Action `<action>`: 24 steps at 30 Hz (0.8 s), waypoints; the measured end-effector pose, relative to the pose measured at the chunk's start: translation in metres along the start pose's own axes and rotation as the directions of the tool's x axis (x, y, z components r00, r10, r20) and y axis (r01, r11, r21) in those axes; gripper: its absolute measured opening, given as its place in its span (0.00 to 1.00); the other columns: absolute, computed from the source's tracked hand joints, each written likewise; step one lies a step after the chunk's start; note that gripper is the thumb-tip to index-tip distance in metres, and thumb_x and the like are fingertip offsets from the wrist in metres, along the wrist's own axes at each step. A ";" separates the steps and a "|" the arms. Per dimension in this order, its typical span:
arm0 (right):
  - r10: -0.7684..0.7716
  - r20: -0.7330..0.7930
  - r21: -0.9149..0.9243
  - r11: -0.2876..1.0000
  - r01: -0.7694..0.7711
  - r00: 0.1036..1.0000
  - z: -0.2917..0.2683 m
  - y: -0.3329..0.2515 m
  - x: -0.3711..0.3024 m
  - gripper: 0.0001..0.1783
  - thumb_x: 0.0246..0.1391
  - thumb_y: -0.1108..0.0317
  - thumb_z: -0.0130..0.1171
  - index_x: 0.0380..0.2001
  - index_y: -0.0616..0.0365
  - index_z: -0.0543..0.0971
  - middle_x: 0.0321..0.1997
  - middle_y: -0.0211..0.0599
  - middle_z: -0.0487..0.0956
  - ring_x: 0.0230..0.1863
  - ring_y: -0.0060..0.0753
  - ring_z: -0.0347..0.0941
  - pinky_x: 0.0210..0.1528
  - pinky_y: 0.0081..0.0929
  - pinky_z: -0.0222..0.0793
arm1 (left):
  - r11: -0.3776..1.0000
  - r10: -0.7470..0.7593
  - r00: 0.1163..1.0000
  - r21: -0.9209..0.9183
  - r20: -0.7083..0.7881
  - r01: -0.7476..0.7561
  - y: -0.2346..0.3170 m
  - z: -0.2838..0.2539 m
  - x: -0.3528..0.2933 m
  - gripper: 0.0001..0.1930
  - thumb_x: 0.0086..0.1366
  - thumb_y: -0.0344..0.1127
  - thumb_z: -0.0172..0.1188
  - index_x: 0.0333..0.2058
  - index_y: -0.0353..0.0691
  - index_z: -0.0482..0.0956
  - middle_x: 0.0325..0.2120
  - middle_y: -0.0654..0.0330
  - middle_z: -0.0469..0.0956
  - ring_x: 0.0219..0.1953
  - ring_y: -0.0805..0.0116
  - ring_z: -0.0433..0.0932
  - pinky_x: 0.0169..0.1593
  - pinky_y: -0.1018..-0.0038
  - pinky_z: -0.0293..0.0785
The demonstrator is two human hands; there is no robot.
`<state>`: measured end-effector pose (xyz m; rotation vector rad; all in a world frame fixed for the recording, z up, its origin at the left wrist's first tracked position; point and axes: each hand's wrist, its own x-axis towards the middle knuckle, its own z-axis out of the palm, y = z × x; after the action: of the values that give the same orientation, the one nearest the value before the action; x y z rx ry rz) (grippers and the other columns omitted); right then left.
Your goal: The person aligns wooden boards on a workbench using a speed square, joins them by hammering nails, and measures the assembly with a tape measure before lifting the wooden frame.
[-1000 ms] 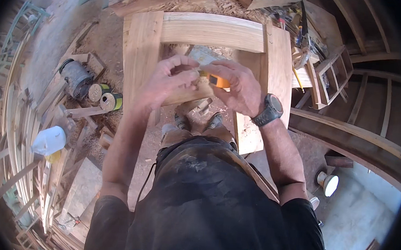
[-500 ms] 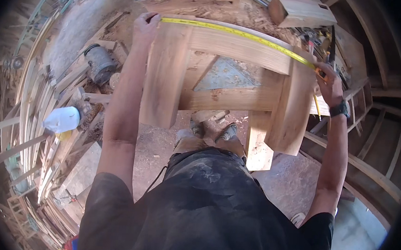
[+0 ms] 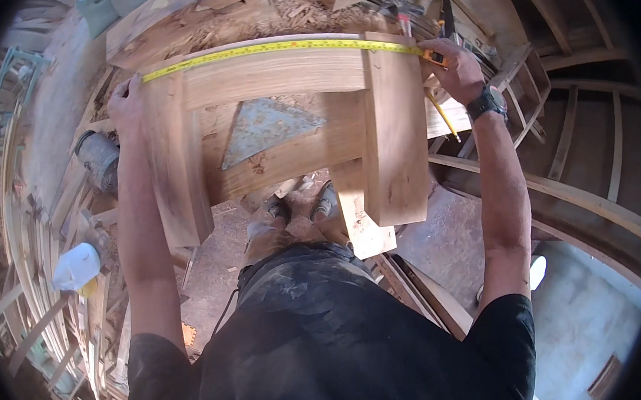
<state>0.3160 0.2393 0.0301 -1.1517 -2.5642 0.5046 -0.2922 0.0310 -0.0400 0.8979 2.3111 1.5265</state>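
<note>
A yellow tape measure blade (image 3: pixel 272 46) stretches along the far edge of a wooden frame, from its left upright to just past the right one. My left hand (image 3: pixel 124 102) is closed at the blade's free end, by the far corner of the left upright (image 3: pixel 171 163). At the other end, my right hand (image 3: pixel 457 72) grips the orange and black tape case (image 3: pixel 436 57), beside the top of the right upright (image 3: pixel 397 138). A curved crosspiece (image 3: pixel 281 74) joins the two uprights. Inside the frame's opening lies a worn, blue-grey triangular sheet (image 3: pixel 270 128) on a plank.
A yellow pencil (image 3: pixel 444 113) is just below my right hand. Tools and wood shavings (image 3: pixel 304 13) cover the far bench. At the left are a grey motor-like cylinder (image 3: pixel 99 158), a translucent jug (image 3: pixel 78 266) and stacked wood strips (image 3: pixel 30 254). Wooden framing (image 3: pixel 581 192) stands at right.
The view has turned, so frame and hands appear farther left and tilted. Both hands still hold the tape across the frame; the blade stays extended.
</note>
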 end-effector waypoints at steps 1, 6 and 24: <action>0.015 -0.003 -0.005 1.000 -0.015 1.000 -0.002 0.008 -0.004 0.29 0.48 0.77 0.64 0.56 0.50 0.83 0.55 0.43 0.84 0.58 0.51 0.79 0.62 0.40 0.74 | 1.000 -0.026 1.000 0.011 0.001 0.026 0.002 0.004 -0.002 0.17 0.70 0.40 0.68 0.45 0.29 0.86 0.39 0.57 0.86 0.40 0.72 0.81 0.48 0.74 0.76; -0.025 -0.034 -0.122 0.992 0.021 0.999 0.002 0.019 -0.002 0.27 0.50 0.78 0.64 0.55 0.46 0.83 0.55 0.40 0.84 0.56 0.50 0.80 0.59 0.41 0.77 | 0.986 -0.004 1.000 0.164 -0.019 0.007 -0.004 -0.002 0.003 0.20 0.70 0.47 0.67 0.38 0.30 0.87 0.30 0.59 0.86 0.35 0.73 0.79 0.44 0.73 0.74; -0.161 -0.041 -0.246 0.958 0.146 0.986 -0.002 0.035 0.005 0.27 0.46 0.76 0.67 0.53 0.45 0.85 0.48 0.40 0.83 0.50 0.52 0.80 0.55 0.44 0.79 | 0.877 0.121 0.992 0.472 -0.042 -0.087 -0.002 -0.007 0.008 0.28 0.72 0.60 0.60 0.35 0.35 0.88 0.23 0.53 0.82 0.28 0.62 0.76 0.38 0.64 0.71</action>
<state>0.3366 0.2651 0.0181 -1.0110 -2.6888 0.1204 -0.3024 0.0297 -0.0372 1.1073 2.7886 1.0506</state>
